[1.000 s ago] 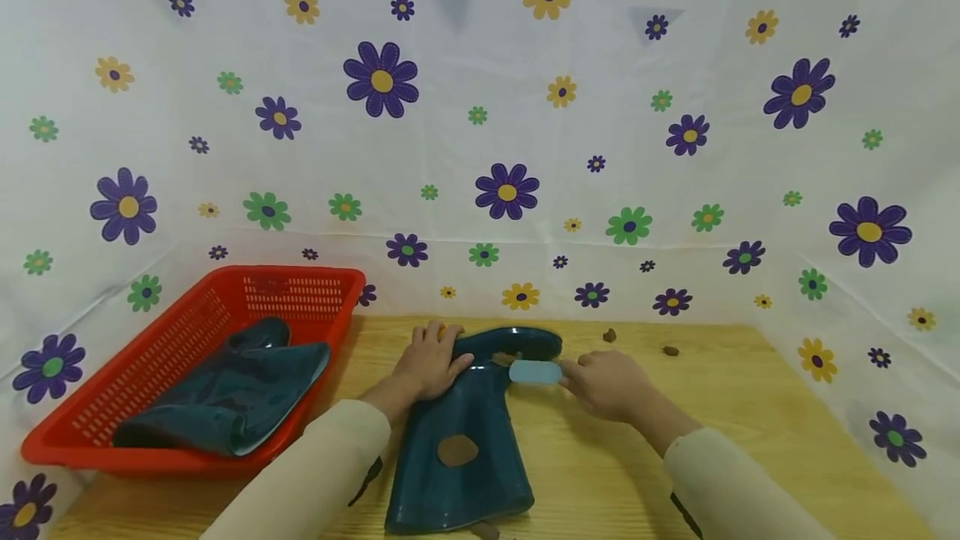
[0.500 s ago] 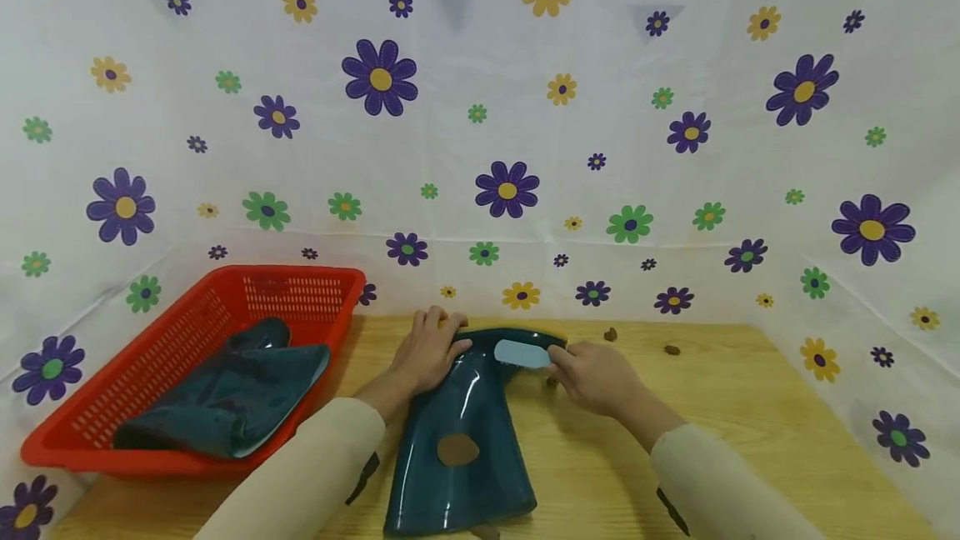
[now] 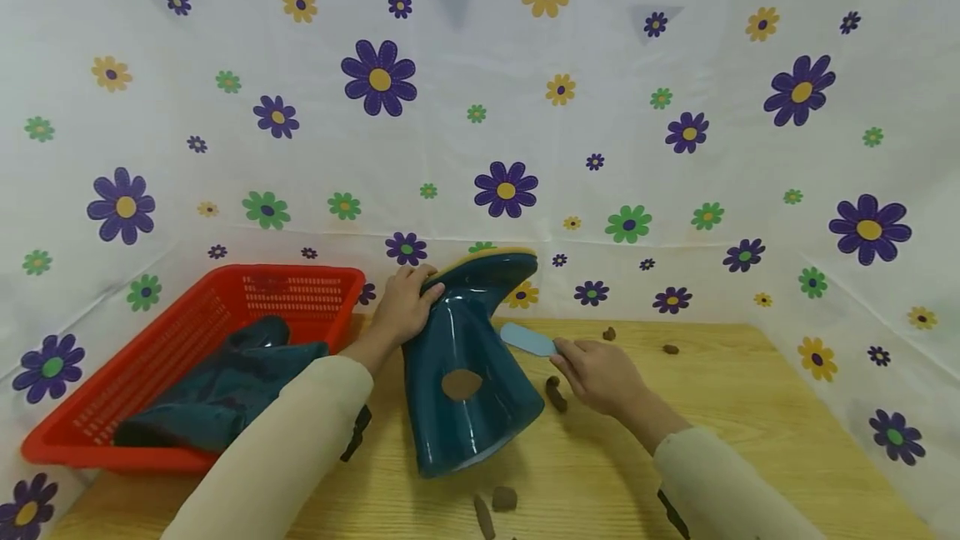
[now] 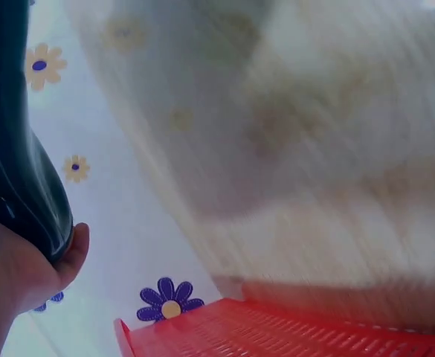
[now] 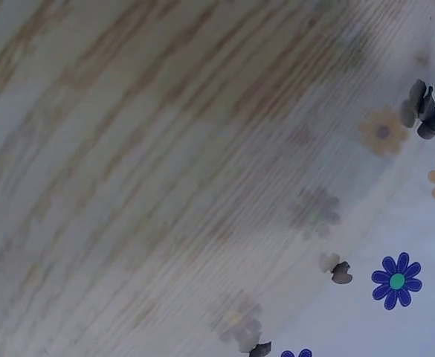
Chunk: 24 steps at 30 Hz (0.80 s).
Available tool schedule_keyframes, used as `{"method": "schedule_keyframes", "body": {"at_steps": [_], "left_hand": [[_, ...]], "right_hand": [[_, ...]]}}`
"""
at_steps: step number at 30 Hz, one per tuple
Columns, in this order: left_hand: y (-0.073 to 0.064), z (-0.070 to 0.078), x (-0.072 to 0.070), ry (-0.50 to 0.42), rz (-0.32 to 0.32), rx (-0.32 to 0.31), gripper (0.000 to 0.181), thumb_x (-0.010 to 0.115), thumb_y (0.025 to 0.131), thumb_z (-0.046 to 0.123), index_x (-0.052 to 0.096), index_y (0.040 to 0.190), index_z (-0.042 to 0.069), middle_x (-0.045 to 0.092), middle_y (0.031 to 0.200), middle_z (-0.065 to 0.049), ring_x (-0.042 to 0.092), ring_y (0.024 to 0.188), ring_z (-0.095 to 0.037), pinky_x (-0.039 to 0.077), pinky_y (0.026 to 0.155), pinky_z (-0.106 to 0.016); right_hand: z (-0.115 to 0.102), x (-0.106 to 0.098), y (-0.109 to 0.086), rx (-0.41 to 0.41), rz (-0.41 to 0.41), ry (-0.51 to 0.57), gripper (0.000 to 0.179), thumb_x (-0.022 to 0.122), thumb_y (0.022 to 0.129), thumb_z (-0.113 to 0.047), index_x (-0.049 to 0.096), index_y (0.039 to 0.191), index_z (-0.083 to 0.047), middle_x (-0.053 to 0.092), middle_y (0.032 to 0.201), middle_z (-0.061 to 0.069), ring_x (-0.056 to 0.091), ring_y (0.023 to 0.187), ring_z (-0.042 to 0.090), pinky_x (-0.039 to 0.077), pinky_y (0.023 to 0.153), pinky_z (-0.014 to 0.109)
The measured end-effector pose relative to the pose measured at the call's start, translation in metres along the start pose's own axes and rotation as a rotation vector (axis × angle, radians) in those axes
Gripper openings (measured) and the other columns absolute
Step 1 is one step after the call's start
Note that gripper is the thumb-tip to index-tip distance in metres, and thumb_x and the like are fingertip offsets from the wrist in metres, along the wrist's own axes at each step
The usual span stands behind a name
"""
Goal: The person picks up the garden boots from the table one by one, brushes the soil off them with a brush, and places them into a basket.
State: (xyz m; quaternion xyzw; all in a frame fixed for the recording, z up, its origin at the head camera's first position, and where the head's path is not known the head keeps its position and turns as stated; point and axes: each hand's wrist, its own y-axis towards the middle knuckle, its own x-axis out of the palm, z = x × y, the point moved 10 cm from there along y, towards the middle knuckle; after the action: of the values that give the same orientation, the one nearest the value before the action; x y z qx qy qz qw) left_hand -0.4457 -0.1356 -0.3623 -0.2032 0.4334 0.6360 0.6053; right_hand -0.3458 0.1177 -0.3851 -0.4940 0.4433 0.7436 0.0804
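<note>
My left hand [image 3: 405,305] grips a dark teal rubber boot [image 3: 480,340] by its heel end, the fingers over the edge of the yellowish sole. The boot is tilted, foot end raised and shaft opening towards me. A round brown patch [image 3: 461,384] sticks to its shaft. In the left wrist view the thumb side of the left hand [image 4: 35,271] lies against the boot [image 4: 24,163]. My right hand [image 3: 600,375] pinches a light-blue flat tool [image 3: 527,339] with a rounded end, just right of the boot. The right wrist view shows no hand.
On the left stands a red plastic basket [image 3: 112,458] with another dark teal boot [image 3: 225,382] in it. Brown mud-like lumps lie on the wooden table: a curled piece [image 3: 556,395], a block [image 3: 505,498], a strip [image 3: 483,517] and small bits [image 3: 671,349] farther back. Flowered cloth [image 3: 450,140] surrounds the table.
The left hand has raised and tilted the boot, uncovering lumps on the table. The light-blue tool moved over the foot part, then came away from it; a brown piece there dropped to the table.
</note>
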Motion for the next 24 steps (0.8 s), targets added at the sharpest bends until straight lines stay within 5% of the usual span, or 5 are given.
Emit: {"method": "schedule_keyframes", "body": {"at_steps": [4,8,15,24], "left_hand": [[0.004,-0.009,0.0,0.034,0.014,-0.037,0.042,0.05,0.105,0.033,0.051,0.14,0.011,0.051,0.134,-0.02,0.048,0.123,-0.038,0.045,0.103,-0.059],[0.002,-0.017,0.016,0.083,0.001,-0.069,0.041,0.055,0.103,0.033,0.053,0.137,0.011,0.048,0.133,-0.02,0.045,0.122,-0.037,0.047,0.101,-0.056],[-0.02,-0.027,0.052,0.255,-0.132,-0.077,0.057,0.06,0.1,0.024,0.037,0.151,0.014,0.036,0.148,-0.021,0.034,0.137,-0.038,0.034,0.108,-0.066],[-0.05,-0.035,0.063,0.35,-0.134,-0.004,0.067,0.055,0.101,0.026,0.024,0.16,0.017,0.014,0.166,-0.015,0.012,0.153,-0.039,0.017,0.117,-0.067]], "right_hand": [[0.0,-0.002,0.0,-0.005,0.029,-0.021,0.023,0.062,0.098,-0.022,0.066,0.113,-0.005,0.066,0.073,0.002,0.059,0.058,0.012,0.048,0.051,0.026],[0.001,-0.001,-0.002,0.013,0.01,-0.031,0.023,0.066,0.095,-0.021,0.067,0.112,-0.005,0.066,0.073,0.002,0.059,0.057,0.012,0.048,0.051,0.025],[-0.019,0.01,0.0,-0.023,-0.082,-0.034,0.02,0.064,0.096,-0.023,0.069,0.107,-0.007,0.065,0.079,0.001,0.056,0.061,0.01,0.05,0.056,0.026],[-0.066,0.041,0.007,0.011,-0.317,0.061,0.031,0.051,0.104,-0.028,0.063,0.125,-0.008,0.069,0.099,0.004,0.066,0.076,0.014,0.058,0.072,0.031]]}}
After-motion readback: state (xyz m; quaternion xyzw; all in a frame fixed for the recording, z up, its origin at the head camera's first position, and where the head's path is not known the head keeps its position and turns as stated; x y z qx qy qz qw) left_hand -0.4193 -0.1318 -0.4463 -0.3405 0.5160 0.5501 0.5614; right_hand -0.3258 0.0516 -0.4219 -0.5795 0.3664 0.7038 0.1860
